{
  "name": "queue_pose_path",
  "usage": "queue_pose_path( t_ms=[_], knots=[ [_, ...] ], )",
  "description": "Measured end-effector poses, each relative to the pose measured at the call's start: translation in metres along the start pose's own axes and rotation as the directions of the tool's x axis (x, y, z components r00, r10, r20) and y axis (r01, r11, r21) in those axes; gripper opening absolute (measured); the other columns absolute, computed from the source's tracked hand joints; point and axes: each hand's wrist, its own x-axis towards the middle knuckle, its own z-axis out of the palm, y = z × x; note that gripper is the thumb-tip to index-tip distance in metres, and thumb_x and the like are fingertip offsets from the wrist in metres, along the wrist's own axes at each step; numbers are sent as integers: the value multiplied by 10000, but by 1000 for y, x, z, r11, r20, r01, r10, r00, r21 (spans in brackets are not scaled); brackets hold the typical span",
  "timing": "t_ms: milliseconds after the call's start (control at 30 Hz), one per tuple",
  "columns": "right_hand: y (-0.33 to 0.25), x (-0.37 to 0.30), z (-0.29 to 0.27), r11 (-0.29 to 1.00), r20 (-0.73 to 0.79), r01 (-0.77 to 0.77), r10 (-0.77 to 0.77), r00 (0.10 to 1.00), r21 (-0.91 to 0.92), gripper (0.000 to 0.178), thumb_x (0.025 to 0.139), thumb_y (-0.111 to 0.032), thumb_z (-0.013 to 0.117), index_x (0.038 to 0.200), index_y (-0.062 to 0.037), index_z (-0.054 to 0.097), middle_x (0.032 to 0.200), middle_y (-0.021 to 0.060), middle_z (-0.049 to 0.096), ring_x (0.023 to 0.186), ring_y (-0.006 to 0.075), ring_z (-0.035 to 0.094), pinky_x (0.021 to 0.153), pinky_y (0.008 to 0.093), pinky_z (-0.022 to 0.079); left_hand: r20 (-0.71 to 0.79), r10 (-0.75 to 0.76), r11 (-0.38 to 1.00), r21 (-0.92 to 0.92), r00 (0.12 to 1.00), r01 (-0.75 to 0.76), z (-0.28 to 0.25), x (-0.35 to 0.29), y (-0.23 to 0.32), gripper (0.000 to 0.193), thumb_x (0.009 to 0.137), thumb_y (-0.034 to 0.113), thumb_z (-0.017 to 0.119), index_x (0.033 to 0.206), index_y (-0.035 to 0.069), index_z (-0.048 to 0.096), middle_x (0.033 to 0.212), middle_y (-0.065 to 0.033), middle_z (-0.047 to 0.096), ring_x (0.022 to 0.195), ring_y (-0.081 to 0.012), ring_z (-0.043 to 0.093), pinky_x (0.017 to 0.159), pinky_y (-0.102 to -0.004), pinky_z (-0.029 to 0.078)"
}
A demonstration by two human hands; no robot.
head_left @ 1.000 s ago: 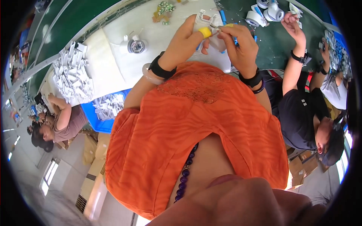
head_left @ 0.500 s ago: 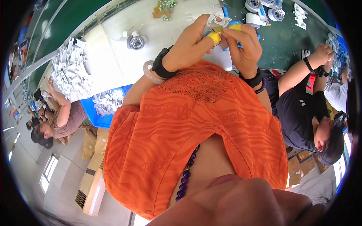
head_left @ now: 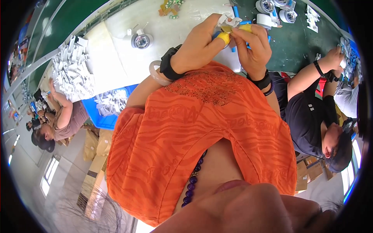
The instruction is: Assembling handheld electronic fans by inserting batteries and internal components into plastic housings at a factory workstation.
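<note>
Over the table's front part, my left hand [head_left: 197, 46] grips a white plastic bracket [head_left: 229, 18] with cut-out arms. Its thumb wears a yellow finger cover [head_left: 223, 37]. My right hand [head_left: 254, 47] meets it from the right, thumb and finger pinched at a small yellow-brown flat piece [head_left: 226, 29] against the bracket. One right finger also has a yellow cover [head_left: 245, 27]. Something blue shows in part behind my left thumb; its kind is hidden. Just beyond the hands lie blue cylinders [head_left: 236, 11], like battery cells.
White plastic parts are heaped at the left [head_left: 72, 72], above a blue bin [head_left: 101, 121] of similar parts. A round white lens unit [head_left: 141, 40] stands left of my hands; several more [head_left: 265, 6] sit at the right. Small green boards [head_left: 173, 4] lie at the back. Co-workers sit on both sides.
The view has shifted slightly, moving the table things a little. Both hands keep nearly the same pose, with the bracket and the small piece still between them.
</note>
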Motion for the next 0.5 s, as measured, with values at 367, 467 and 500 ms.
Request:
queue_pose_path(
  t_ms=[367, 467, 500],
  knots=[
    [2, 5, 1, 1000, 43, -15, 14, 999, 5, 230, 684, -3, 748, 891, -77, 682, 815, 55, 606, 773, 239, 565, 699, 338, 443, 15, -6, 997, -82, 1000, 7, -1, 1, -16, 366, 930, 119, 471, 1280, 17, 446, 932, -56, 575, 738, -82, 509, 609, -237, 465],
    [3, 10, -2, 1000, 83, -16, 14, 996, 19, 221, 692, -9, 747, 889, -76, 672, 810, 54, 611, 772, 240, 563, 711, 340, 440, -17, 47, 991, -126, 999, -49, 0, 1, -18, 399, 954, 159, 480, 1327, 27, 437, 935, -44, 556, 755, -70, 487, 590, -226, 445],
    [4, 11, -3, 1000, 95, -17, 15, 995, 18, 221, 691, -9, 746, 888, -76, 670, 809, 54, 614, 773, 242, 563, 717, 342, 439, -16, 16, 996, -88, 1000, -17, -1, 2, -17, 417, 918, 161, 527, 1290, -6, 443, 974, -116, 569, 781, -165, 539, 652, -276, 463]
  ],
)
